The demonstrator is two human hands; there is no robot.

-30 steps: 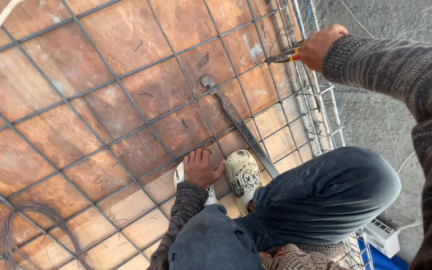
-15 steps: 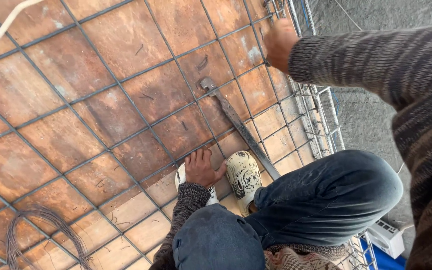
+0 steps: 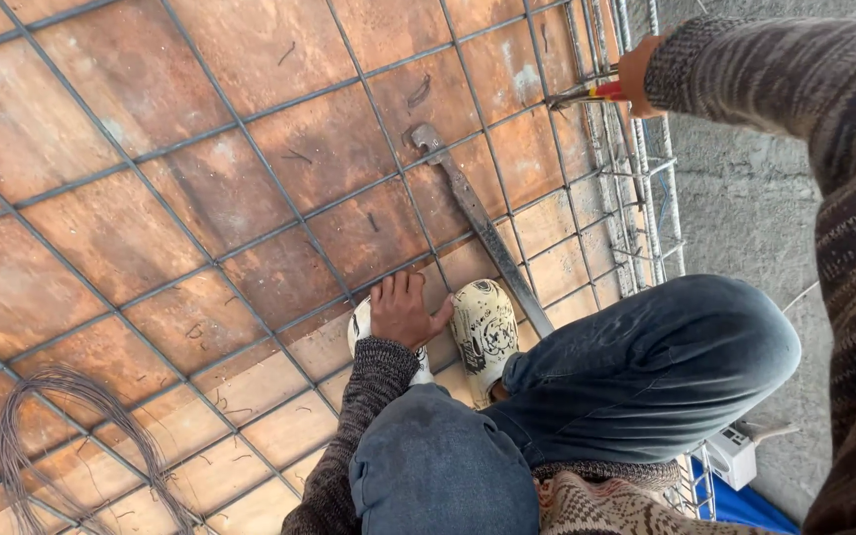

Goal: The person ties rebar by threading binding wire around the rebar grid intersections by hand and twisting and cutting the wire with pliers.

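Head cam is showing the right hand swinging back out to the rebar mesh, fingers gripping red-handled pliers, while the left hand is staying flat, fingers open.

Formwork panels: rusty orange-brown, mottled with paler patches. Rebar grid: dark grey. Flat steel bar tool: dull grey. Pliers: red and yellow handles. Coil of tie wire: dark grey. Shoes: cream-white, with black scribbled markings. Jeans: faded blue-grey. Sweater sleeves: brown and grey, finely striped; hem patterned beige and brown. Concrete: pale grey.
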